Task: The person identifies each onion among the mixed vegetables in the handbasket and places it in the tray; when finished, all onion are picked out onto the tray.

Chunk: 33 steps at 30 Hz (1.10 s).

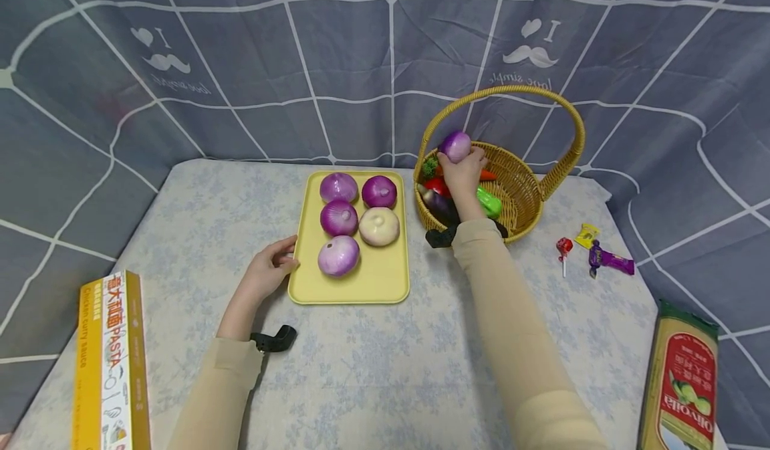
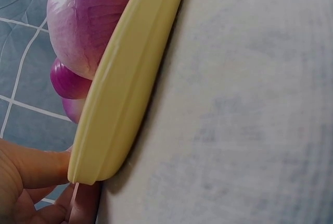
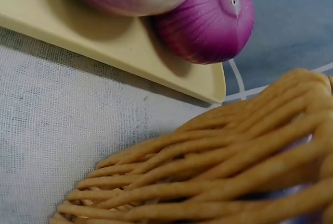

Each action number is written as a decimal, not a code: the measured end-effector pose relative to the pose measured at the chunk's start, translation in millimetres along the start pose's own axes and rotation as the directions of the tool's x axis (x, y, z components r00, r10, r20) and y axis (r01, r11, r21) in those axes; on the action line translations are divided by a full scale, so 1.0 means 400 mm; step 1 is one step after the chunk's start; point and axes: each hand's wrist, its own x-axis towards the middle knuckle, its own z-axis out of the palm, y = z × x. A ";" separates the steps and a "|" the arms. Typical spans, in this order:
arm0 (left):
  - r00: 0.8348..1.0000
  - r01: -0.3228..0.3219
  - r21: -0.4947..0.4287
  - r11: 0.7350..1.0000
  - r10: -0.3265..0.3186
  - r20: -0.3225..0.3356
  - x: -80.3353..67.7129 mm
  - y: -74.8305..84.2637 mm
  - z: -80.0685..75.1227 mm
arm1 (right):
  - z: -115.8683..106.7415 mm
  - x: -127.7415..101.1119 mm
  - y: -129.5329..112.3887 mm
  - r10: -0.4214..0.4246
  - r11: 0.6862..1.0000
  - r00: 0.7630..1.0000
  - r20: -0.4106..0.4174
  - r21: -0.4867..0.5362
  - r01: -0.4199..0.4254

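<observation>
My right hand [image 1: 463, 176] grips a purple onion [image 1: 455, 144] over the left part of a wicker basket [image 1: 529, 199]. Below that hand lie a dark eggplant [image 1: 441, 206], something red, a carrot and a green pepper-like vegetable [image 1: 489, 202]. A yellow tray [image 1: 375, 286] on the table bears several purple onions [image 1: 339, 256] and one white onion [image 1: 379, 227]. At the tray's left edge, my left hand [image 1: 272, 266] holds the rim with thumb and fingers. In the right wrist view the basket's weave [image 3: 218, 177] hides the right hand.
On the right lie a red lollipop [image 1: 564, 246], a yellow candy [image 1: 587, 235] and a purple-wrapped candy [image 1: 613, 261]. A green and tan Olivoilà package [image 1: 682, 383] is at the near right, a pasta box [image 1: 111, 363] at the near left. Behind the table hangs a grey-blue checked cloth [image 1: 355, 55].
</observation>
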 end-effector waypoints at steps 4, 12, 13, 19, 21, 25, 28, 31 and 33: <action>1.000 -0.006 0.000 1.000 0.006 -0.017 -0.003 0.002 0.004 | -0.004 0.002 0.007 -0.028 1.000 0.999 -0.019 0.008 0.028; 1.000 0.006 -0.007 1.000 -0.006 -0.006 -0.002 0.002 0.005 | -0.026 -0.001 0.018 -0.029 1.000 0.998 -0.046 0.005 0.030; 1.000 0.012 -0.005 1.000 -0.012 -0.005 -0.001 0.001 0.004 | -0.030 -0.001 0.019 -0.027 1.000 0.999 -0.043 0.008 0.027; 1.000 0.019 0.000 1.000 -0.019 -0.002 -0.001 0.002 0.001 | -0.060 -0.008 0.013 0.022 0.999 1.000 -0.019 0.044 -0.021; 1.000 0.014 0.003 1.000 -0.014 -0.002 -0.002 0.002 0.001 | -0.071 -0.016 0.009 0.046 0.997 0.999 -0.015 0.057 -0.045; 1.000 0.001 0.007 1.000 -0.001 -0.002 -0.004 0.001 0.003 | -0.097 -0.043 0.003 0.075 0.993 0.997 -0.008 0.093 -0.074; 1.000 -0.005 0.003 1.000 0.005 0.002 -0.003 0.000 0.003 | -0.120 -0.074 0.000 0.068 0.990 0.998 0.008 0.123 -0.068; 1.000 -0.006 0.001 1.000 0.006 0.001 -0.002 0.002 0.002 | -0.139 -0.116 0.002 0.037 0.987 0.998 0.047 0.152 -0.044; 1.000 -0.010 0.002 1.000 0.010 0.002 0.000 0.004 0.001 | -0.150 -0.150 0.007 0.009 0.984 0.996 0.087 0.177 -0.025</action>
